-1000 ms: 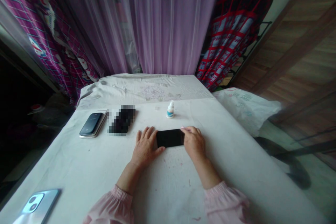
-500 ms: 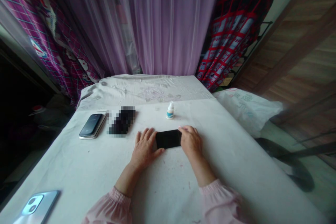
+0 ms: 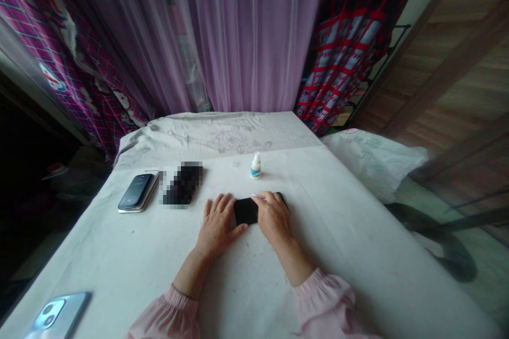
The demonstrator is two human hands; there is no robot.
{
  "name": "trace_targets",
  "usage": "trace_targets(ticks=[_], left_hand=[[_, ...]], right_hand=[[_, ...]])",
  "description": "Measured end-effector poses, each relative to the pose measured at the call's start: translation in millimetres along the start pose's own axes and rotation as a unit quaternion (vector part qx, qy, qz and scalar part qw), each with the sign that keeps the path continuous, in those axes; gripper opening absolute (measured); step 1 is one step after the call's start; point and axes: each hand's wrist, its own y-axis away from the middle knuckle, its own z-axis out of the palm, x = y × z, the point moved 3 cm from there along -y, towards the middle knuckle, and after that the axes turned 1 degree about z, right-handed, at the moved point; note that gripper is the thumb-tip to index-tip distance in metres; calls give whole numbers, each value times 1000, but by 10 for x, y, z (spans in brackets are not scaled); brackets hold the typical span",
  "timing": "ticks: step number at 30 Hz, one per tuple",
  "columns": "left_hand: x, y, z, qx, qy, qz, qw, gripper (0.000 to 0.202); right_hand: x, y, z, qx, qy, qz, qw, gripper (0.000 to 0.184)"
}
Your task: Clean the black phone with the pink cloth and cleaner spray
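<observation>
A black smartphone (image 3: 245,211) lies flat on the white cloth of the table, screen up. My left hand (image 3: 217,225) steadies its left end, with the thumb along the near edge and the fingers at the far side. Over the right half of the screen, my right hand (image 3: 273,215) is closed, pressing a small pale pink cloth (image 3: 255,196) on the glass; most of the cloth is hidden under the fingers. Just beyond the phone stands a small white spray bottle (image 3: 255,167) with a blue label, upright and untouched.
Stacked phones (image 3: 137,192) lie at the left, beside a pixelated dark object (image 3: 183,184). A silver-blue phone (image 3: 59,315) rests face down at the near left corner. Purple curtains (image 3: 254,37) hang behind the table; a white plastic bag (image 3: 374,159) is at the right.
My right hand has slid left with the cloth, from the phone's right end to nearer its middle. My left hand stays in place on the phone. The view has shifted slightly.
</observation>
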Motion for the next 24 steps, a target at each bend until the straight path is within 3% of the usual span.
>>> trace_targets(ticks=[6,8,14,16,24], left_hand=[[-1,8,23,7,8,4,1000,69],[4,9,22,7,8,3,1000,69],[16,5,1,5,4,-2,1000,68],[13,6,1,6,6,-1,1000,69],[10,10,3,9,10,0,1000,68]], right_hand=[[454,-10,-115,21,39,96,994,34],[397,-4,-113,13,44,88,995,34],[-126,59,-25,-26,14,-22,999,33],[-151,68,-17,-30,1,-36,999,33],[444,32,-133,43,11,85,995,33]])
